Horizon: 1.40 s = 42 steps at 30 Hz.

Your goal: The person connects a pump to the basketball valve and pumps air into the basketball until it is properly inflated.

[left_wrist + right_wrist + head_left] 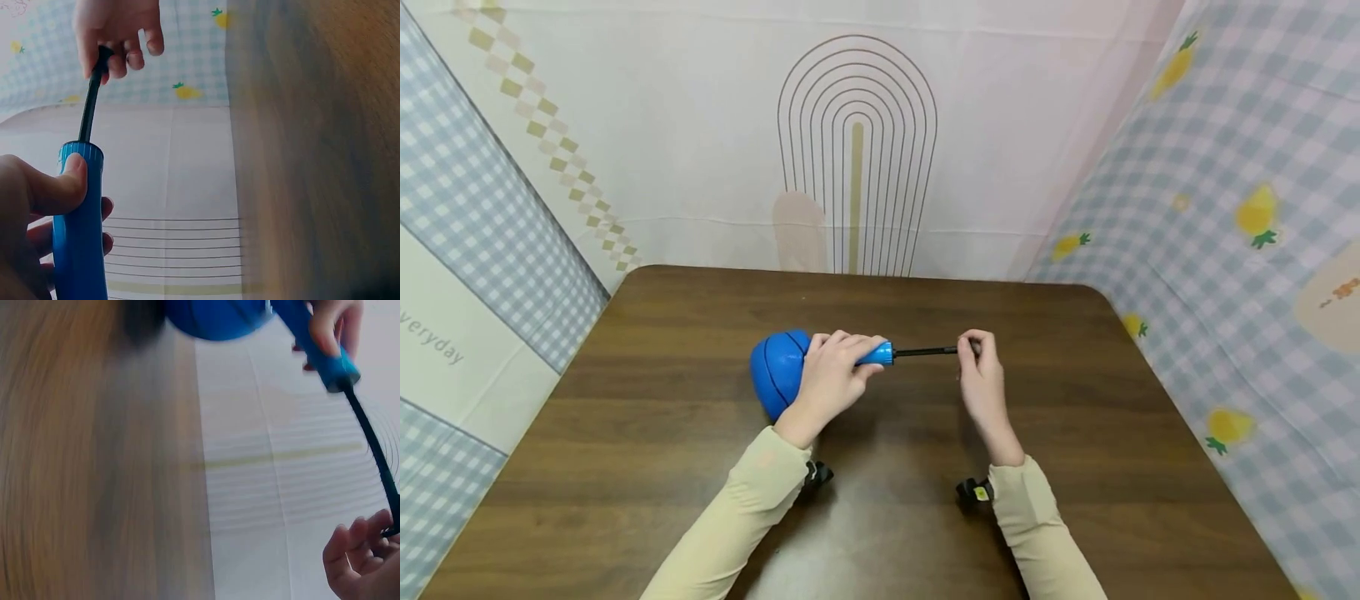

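Note:
A blue ball [772, 373] with dark seams sits left of the middle of the table, its outline uneven rather than fully round. My left hand [831, 375] grips the blue barrel of a hand pump [78, 237] beside the ball, thumb along the barrel. The pump points right, and its black rod [925, 352] is drawn out of the barrel. At the rod's far end my right hand [982, 379] holds the small black handle [104, 57] between thumb and fingers. The pump's ball end is hidden behind the left hand in the head view.
A brown wood-grain table [700, 517] lies under both hands. Behind it hangs a pale cloth [700, 125] with an arch print, and a checked cloth [1187, 208] with yellow fruit hangs at the right. Each wrist wears a small black camera [973, 493].

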Motion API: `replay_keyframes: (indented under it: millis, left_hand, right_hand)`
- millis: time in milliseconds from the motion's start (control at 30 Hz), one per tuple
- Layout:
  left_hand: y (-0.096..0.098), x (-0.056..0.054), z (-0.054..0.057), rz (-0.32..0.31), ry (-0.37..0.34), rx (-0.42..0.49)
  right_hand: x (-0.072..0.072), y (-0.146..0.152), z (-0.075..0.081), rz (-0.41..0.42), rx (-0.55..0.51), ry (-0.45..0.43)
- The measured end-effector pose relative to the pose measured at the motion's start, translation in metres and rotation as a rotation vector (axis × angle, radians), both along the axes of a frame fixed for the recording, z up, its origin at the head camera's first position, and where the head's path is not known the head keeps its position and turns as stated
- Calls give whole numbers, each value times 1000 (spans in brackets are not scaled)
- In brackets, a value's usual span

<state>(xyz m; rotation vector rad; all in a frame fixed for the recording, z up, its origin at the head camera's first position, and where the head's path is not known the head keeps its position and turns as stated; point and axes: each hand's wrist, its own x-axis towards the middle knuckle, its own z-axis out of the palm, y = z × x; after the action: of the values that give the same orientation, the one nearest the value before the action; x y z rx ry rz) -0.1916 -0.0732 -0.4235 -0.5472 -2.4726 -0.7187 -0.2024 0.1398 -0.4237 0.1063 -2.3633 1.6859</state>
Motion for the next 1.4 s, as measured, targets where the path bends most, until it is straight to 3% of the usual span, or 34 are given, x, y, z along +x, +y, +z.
replay_keyframes:
  millis: [167, 333, 467, 600, 800, 1000, 1233, 1400]
  left_hand:
    - [5, 1, -2, 33, 38, -44]
    - [16, 4, -6, 39, 108, -89]
    - [17, 4, -6, 16, 139, -86]
    - [8, 3, -5, -13, 109, -81]
    - [-4, 2, -2, 14, 32, -51]
    - [13, 1, -3, 41, 72, -79]
    - [28, 1, -10, 60, 137, -81]
    - [18, 1, -6, -5, 105, -42]
  right_hand:
    - [10, -15, 10, -1, -87, -33]
    - [11, -46, -15, 53, -99, -9]
    - [8, -52, -28, 98, -1, 24]
    - [7, -38, -22, 92, 76, 36]
    - [1, -4, -7, -31, -16, -32]
    - [14, -23, 11, -104, -59, -24]
    - [10, -54, -22, 19, -143, -25]
    - [8, -41, -20, 29, 24, 21]
